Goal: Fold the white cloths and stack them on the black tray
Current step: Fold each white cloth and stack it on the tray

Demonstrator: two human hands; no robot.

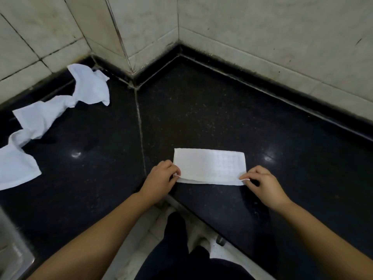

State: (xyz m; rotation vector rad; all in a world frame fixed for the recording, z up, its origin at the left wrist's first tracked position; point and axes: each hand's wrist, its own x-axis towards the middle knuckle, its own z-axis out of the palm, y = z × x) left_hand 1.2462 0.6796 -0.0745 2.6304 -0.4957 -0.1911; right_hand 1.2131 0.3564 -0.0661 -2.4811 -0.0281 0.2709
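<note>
White folded cloth (210,167) lies long axis left-to-right on the black worktop (201,110), left hand (161,181) and right hand (262,184) each pinching a near corner, equally close.

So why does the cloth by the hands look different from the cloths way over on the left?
The cloth by the hands lies flat in a neat folded rectangle; the cloths on the left are crumpled and twisted in a loose trail. The left hand and right hand pinch the near corners of the folded one; nobody touches the left ones. All are white and lie on the black counter.
</note>
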